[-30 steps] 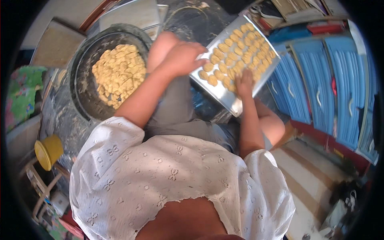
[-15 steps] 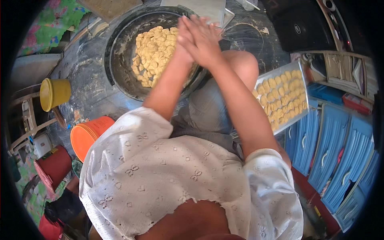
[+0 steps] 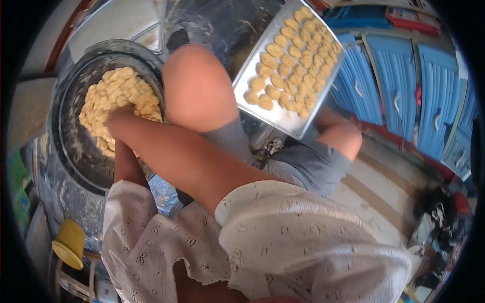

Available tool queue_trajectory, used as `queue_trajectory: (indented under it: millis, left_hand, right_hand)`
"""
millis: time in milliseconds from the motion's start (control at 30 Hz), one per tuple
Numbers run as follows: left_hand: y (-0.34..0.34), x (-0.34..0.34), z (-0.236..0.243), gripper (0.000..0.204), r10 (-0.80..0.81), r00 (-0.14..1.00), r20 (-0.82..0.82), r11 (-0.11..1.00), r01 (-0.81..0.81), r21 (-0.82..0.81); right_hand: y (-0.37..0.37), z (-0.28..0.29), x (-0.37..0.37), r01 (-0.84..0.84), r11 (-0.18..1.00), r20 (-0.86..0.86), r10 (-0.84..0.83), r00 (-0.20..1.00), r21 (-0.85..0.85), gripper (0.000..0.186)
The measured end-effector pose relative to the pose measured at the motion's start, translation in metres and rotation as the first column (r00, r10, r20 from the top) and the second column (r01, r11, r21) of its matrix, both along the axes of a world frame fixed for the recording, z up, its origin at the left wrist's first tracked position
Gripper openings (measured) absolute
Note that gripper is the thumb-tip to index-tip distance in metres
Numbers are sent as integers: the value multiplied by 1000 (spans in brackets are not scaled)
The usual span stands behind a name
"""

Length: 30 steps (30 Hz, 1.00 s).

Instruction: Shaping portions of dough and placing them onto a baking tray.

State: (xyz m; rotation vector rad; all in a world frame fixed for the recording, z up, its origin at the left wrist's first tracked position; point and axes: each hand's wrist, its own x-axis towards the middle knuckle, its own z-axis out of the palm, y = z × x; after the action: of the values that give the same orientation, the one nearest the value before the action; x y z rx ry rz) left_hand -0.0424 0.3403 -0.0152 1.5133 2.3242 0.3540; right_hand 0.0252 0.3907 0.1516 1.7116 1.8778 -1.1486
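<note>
A round black basin [image 3: 68, 146] at the left holds a heap of small yellowish dough pieces [image 3: 106, 88]. My right hand [image 3: 121, 115] reaches across into this heap, and its fingers are sunk among the pieces or hidden behind the wrist. My left forearm [image 3: 130, 164] rises from the lower edge and passes behind my right wrist, so the left hand is covered. Whether either hand grips dough does not show. To the right, past my bare knee, a silver metal tray [image 3: 275, 118] carries rows of rounded dough lumps [image 3: 290, 60], with bare metal at its near corner.
Flat pale trays or boards [image 3: 108, 30] lie beyond the basin. A yellow bucket [image 3: 69, 242] stands at the lower left. Blue louvred cabinet doors [image 3: 391, 81] line the right side, and a cluttered pile [image 3: 434, 227] sits at the lower right.
My hands, pressed together above the basin's rim before, have come apart and gone down into the dough heap. The view has turned right, bringing the tray nearer the middle.
</note>
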Motion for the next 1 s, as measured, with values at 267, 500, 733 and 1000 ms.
queue_trajectory:
  millis: [267,500,733,1000]
  left_hand:
    - [-66,-6,-15,74,246,851,465,969,-207,-133]
    - [-117,-33,-6,64,372,587,719,910,-384,-157]
    - [-103,-30,170,39,198,83,977,832,-540,-123]
    - [-68,16,309,49,-263,-270,926,823,-564,69]
  right_hand:
    - [21,-2,12,-342,909,-41,343,938,-237,42]
    - [15,26,19,-132,982,-143,112,983,-139,32]
    - [-27,51,33,-104,995,-557,94,825,14,92]
    - [-51,166,104,109,988,-958,79,277,113,73]
